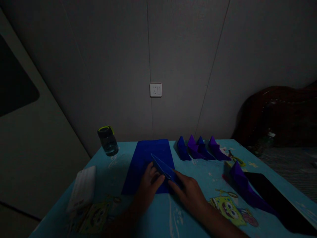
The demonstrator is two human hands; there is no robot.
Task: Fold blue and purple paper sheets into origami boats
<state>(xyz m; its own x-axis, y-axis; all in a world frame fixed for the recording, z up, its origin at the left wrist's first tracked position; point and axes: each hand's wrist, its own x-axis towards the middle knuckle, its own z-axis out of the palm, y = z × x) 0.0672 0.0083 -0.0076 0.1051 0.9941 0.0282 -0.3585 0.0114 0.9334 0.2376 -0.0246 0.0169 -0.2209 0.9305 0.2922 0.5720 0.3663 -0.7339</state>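
A folded piece of blue paper is held up between my two hands, its pointed end tilted to the upper left. My left hand grips its left side, thumb toward the near edge. On the right, my right hand pinches the other end, with the thumb below and fingers behind. Just beneath the hands lies a flat stack or sheet of dark blue paper. The exact folds between my fingers are too dark to make out.
Several folded paper boats in blue and purple stand at the back right. A larger purple one sits nearer, beside a black flat object. On the left are a water bottle and a white box-like object. A patterned cloth covers the table.
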